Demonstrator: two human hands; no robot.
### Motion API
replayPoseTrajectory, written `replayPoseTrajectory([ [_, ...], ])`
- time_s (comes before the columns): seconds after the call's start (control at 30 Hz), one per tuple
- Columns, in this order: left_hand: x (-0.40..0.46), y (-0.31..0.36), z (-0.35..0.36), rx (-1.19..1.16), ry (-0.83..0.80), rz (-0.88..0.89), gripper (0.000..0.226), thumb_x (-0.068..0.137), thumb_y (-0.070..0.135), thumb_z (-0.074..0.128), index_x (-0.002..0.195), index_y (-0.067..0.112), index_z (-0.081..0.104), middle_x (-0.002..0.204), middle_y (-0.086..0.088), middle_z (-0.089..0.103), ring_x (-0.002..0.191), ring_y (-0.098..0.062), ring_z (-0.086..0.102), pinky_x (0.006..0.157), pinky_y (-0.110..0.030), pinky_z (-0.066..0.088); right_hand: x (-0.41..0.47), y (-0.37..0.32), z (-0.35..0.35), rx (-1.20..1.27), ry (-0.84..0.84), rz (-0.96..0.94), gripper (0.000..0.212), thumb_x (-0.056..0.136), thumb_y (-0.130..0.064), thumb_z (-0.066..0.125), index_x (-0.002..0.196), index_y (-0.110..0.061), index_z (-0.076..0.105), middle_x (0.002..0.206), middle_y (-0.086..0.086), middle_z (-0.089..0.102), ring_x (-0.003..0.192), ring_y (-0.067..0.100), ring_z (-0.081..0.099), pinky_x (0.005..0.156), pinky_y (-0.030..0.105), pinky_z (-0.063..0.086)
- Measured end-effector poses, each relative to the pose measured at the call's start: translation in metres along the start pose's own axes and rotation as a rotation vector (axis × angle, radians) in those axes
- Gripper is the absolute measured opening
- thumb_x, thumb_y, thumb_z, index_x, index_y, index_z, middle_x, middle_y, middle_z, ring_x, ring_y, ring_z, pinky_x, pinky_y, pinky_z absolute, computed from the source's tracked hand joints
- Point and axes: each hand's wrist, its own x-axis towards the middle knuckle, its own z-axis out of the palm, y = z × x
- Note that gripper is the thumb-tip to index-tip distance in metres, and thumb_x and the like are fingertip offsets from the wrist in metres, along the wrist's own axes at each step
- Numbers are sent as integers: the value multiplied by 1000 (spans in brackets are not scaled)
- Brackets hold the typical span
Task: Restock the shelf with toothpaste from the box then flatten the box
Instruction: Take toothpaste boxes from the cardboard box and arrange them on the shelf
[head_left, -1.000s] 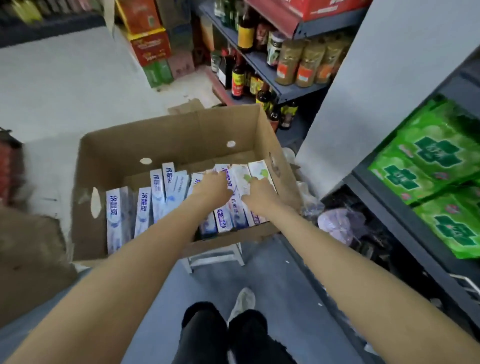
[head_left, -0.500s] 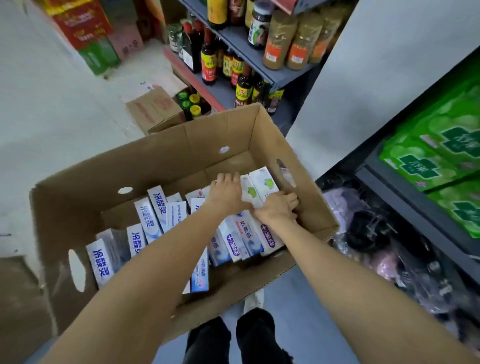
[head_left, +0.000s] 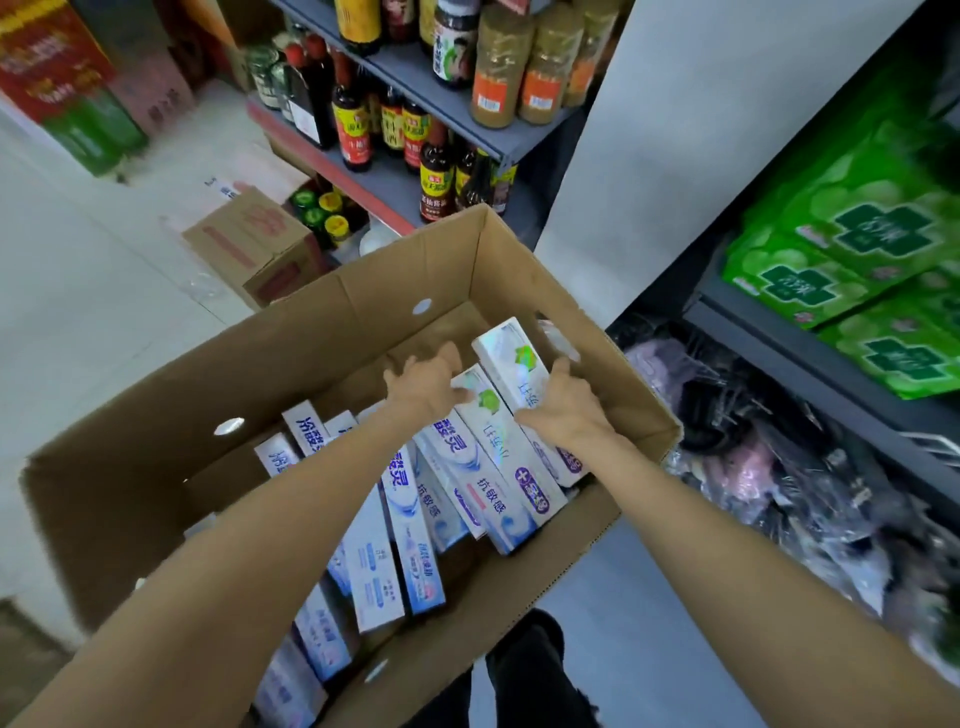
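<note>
Box: the open cardboard box (head_left: 171, 499) stands in the aisle, just beside the shelf (head_left: 810, 358) on the right.
Toothpaste: many white and blue cartons (head_left: 410, 525) lie inside the box, most of them leaning in a row.
Left hand: the left hand (head_left: 426, 387) is inside the box, fingers bent over the far end of a carton; it grasps this carton on the left side.
Right hand: the right hand (head_left: 569, 402) lies on the right side of the top cartons (head_left: 511, 364), thumb spread out, fingers curled around their edge.
Shelf: green packs (head_left: 852, 249) lie on it.
Behind: bottles (head_left: 431, 176) stand on another shelf.
</note>
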Motion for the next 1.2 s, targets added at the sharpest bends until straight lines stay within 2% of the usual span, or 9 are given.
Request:
replayPoseTrajectory([
  [0.13, -8, 7, -8, -442, -13, 95, 41, 83, 32, 71, 111, 8, 53, 102, -5, 60, 101, -20, 54, 91, -34, 41, -22, -4, -13, 113, 6, -59, 56, 81, -29, 67, 120, -5, 34, 107, 10, 56, 90, 26, 55, 70, 32, 45],
  [0.23, -27, 20, -20, -736, 64, 157, 18, 83, 24, 70, 80, 9, 61, 61, 4, 47, 60, -12, 45, 64, -31, 38, -43, 0, -28, 287, 33, -127, 49, 83, -30, 65, 118, -11, 37, 103, -1, 53, 88, 17, 54, 69, 27, 43],
  [0.4, -58, 67, -66, -841, 192, 359, 49, 77, 37, 72, 82, -11, 62, 67, -9, 51, 65, -16, 45, 59, -27, 36, -74, 9, -62, 593, 90, -214, 41, 77, -28, 67, 112, -23, 45, 109, -6, 63, 97, 12, 62, 88, 39, 52],
  [0.5, -76, 117, -93, -842, 226, 444, 38, 79, 41, 70, 68, 5, 68, 58, 5, 58, 61, -14, 51, 57, -26, 37, -93, 17, -94, 715, 163, -251, 35, 78, -25, 65, 107, -14, 47, 107, 2, 63, 98, 18, 61, 88, 41, 50],
  [0.63, -102, 198, -105, -855, 286, 497, 53, 82, 37, 71, 43, 19, 39, 34, 10, 31, 39, -4, 29, 45, -24, 21, -120, 45, -135, 1086, 149, -290, 26, 76, -27, 61, 96, -21, 46, 102, 8, 59, 76, 19, 63, 64, 39, 48],
  [0.8, -141, 310, -86, -926, 296, 511, 55, 76, 39, 76, 40, 17, 40, 45, 1, 42, 49, -19, 42, 51, -26, 33, -163, 109, -181, 1457, 298, -379, 53, 75, -30, 71, 117, -7, 50, 105, 11, 69, 88, 23, 69, 71, 37, 56],
  [0.97, -202, 431, -34, -774, 276, 618, 53, 75, 49, 71, 46, 13, 46, 51, -5, 44, 58, -24, 44, 45, -28, 30, -220, 197, -229, 1506, 490, -385, 57, 70, -28, 71, 121, -13, 52, 111, 11, 70, 96, 29, 68, 83, 48, 55],
  [1.07, -238, 499, 5, -707, 251, 683, 48, 75, 56, 67, 58, 14, 50, 68, -6, 57, 71, -24, 57, 51, -27, 33, -254, 257, -258, 1520, 661, -331, 64, 67, -28, 81, 118, -8, 48, 107, 12, 69, 85, 25, 71, 74, 44, 57],
  [1.2, -282, 577, 56, -772, 185, 814, 40, 79, 52, 65, 79, 12, 60, 73, -3, 58, 78, -24, 57, 54, -27, 34, -289, 327, -292, 1529, 877, -291, 38, 78, -21, 73, 101, -12, 44, 91, 4, 66, 68, 14, 69, 66, 38, 56],
])
